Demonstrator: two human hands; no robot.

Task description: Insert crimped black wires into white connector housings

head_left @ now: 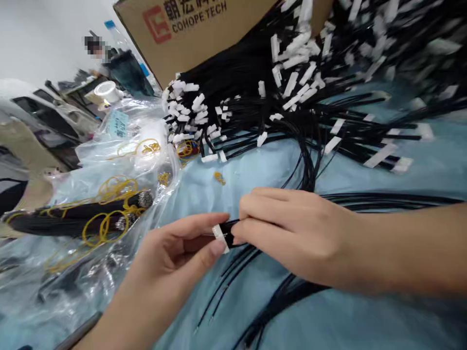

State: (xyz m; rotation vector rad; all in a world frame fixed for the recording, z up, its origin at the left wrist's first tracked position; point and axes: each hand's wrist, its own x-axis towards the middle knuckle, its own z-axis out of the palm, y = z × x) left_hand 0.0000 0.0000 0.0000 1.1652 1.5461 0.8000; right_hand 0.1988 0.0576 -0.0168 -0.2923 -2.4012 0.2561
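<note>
White connector [219,233] w/ black wires, pinched betw. left hand [171,257] & right hand [295,233] fingers

A pale blue cloth [365,321] covers the work surface across the lower and right parts of the frame. At top centre a brown cardboard box [189,34] with red and black print leans in from the upper edge. In the upper left a plain white wall [44,34] shows, evenly lit with soft light. Below it stands dark, cluttered furniture [54,116], blurred, with a roll of white tape [105,91] resting among it.
</note>
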